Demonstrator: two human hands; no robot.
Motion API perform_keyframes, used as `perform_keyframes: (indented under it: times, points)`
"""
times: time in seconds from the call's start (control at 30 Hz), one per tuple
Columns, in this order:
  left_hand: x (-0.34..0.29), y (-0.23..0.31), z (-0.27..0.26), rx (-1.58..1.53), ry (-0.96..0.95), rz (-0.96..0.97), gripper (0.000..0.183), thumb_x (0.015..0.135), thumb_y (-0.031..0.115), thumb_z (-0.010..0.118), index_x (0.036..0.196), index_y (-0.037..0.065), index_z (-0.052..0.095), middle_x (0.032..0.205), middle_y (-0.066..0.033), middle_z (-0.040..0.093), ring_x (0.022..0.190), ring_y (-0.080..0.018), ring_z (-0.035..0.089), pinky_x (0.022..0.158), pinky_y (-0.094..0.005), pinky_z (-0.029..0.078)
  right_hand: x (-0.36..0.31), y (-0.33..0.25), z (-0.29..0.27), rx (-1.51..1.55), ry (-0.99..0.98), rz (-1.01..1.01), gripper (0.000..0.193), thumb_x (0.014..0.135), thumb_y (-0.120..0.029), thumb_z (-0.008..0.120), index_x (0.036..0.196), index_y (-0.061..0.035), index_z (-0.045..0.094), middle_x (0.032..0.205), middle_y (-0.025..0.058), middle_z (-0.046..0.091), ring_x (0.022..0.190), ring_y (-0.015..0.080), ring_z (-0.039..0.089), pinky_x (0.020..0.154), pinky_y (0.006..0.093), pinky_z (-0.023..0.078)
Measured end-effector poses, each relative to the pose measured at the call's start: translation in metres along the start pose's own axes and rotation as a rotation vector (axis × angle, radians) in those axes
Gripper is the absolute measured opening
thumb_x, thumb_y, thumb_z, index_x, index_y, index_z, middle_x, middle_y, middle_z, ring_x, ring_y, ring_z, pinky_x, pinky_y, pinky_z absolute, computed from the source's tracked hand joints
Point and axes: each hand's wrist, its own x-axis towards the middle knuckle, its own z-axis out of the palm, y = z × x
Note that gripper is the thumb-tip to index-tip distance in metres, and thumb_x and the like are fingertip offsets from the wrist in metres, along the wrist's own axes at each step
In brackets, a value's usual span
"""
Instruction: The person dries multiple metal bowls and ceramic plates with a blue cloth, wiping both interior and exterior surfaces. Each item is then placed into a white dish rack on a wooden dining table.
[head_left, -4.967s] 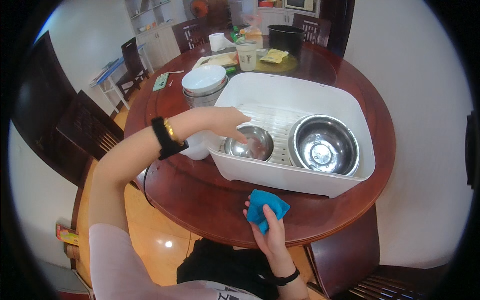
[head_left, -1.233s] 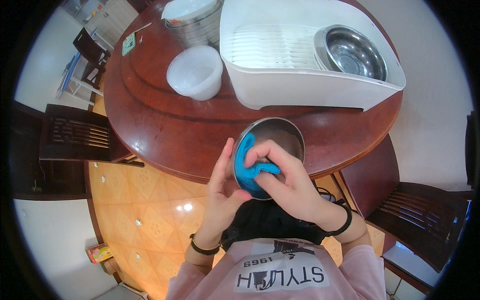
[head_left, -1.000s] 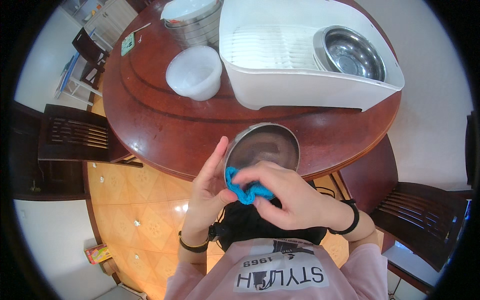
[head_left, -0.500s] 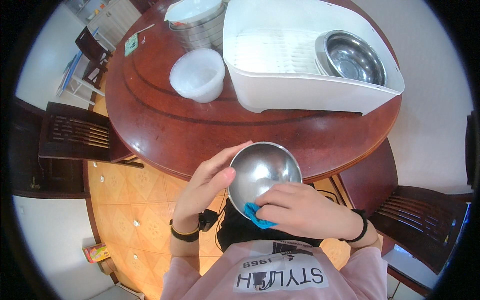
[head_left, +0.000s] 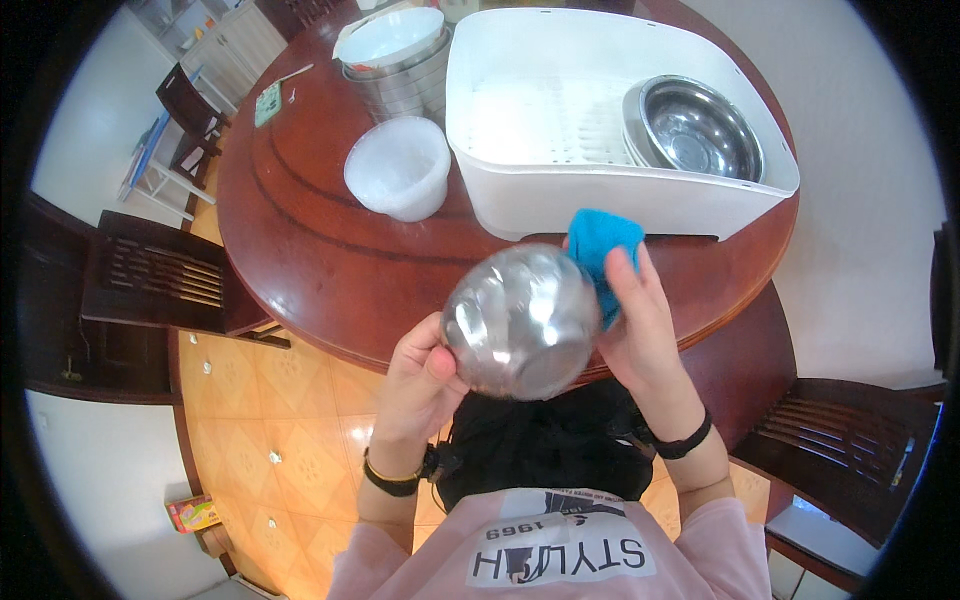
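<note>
A shiny metal bowl (head_left: 520,325) is held over the near edge of the table, tilted so its outer side and base face me. My left hand (head_left: 425,375) grips its left rim, the thumb on the outside and the fingers partly hidden. On the bowl's right side, my right hand (head_left: 640,325) holds a blue cloth (head_left: 603,245). The cloth bunches between thumb and fingers and hangs against or very near the bowl's edge; contact cannot be made out for certain.
A white dish rack (head_left: 580,190) on the round brown table (head_left: 310,270) holds a metal bowl (head_left: 700,130). Left of it stand a translucent white bowl (head_left: 400,170) and a stack of metal bowls (head_left: 400,90). Dark wooden chairs (head_left: 150,270) flank the table.
The metal bowl has been turned from showing its inside to showing its outside. My right hand and the blue cloth have moved from inside its near rim to its far right side.
</note>
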Motion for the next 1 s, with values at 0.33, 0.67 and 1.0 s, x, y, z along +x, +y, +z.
perform_keyframes:
  times: [0.33, 0.67, 1.0]
  points:
    - [0.000, -0.032, 0.032, 0.041, 0.174, 0.230, 0.056, 0.098, 0.031, 0.049, 0.143, 0.007, 0.026, 0.142, -0.0113, 0.040, 0.129, -0.0248, 0.043, 0.108, -0.0437, 0.036, -0.019, 0.073, 0.006, -0.492, 0.069, -0.535, 0.061, 0.102, -0.035, 0.030, 0.148, -0.0012, 0.010, 0.151, 0.0122, 0.019, 0.137, 0.0235, 0.025, 0.112, 0.0391, 0.020]
    - [-0.006, -0.038, 0.049, 0.111, 0.177, 0.303, 0.035, 0.099, 0.028, 0.050, 0.124, 0.005, 0.044, 0.121, -0.0089, 0.054, 0.113, -0.0179, 0.053, 0.096, -0.0331, 0.043, -0.029, 0.094, -0.023, -1.247, -0.167, -1.216, 0.042, 0.094, -0.033, 0.050, 0.132, -0.0152, 0.053, 0.150, 0.0160, 0.030, 0.142, 0.0446, 0.015, 0.111, 0.0628, 0.008]
    - [-0.017, -0.028, 0.032, 0.781, 0.066, 0.305, 0.025, 0.098, 0.016, 0.046, 0.116, -0.001, 0.052, 0.104, -0.0160, 0.061, 0.091, -0.0238, 0.062, 0.079, -0.0325, 0.047, -0.026, 0.030, 0.023, -1.594, -0.199, -1.236, 0.031, 0.083, -0.032, 0.058, 0.112, -0.0247, 0.068, 0.131, -0.0069, 0.056, 0.127, 0.0243, 0.046, 0.112, 0.0576, 0.017]
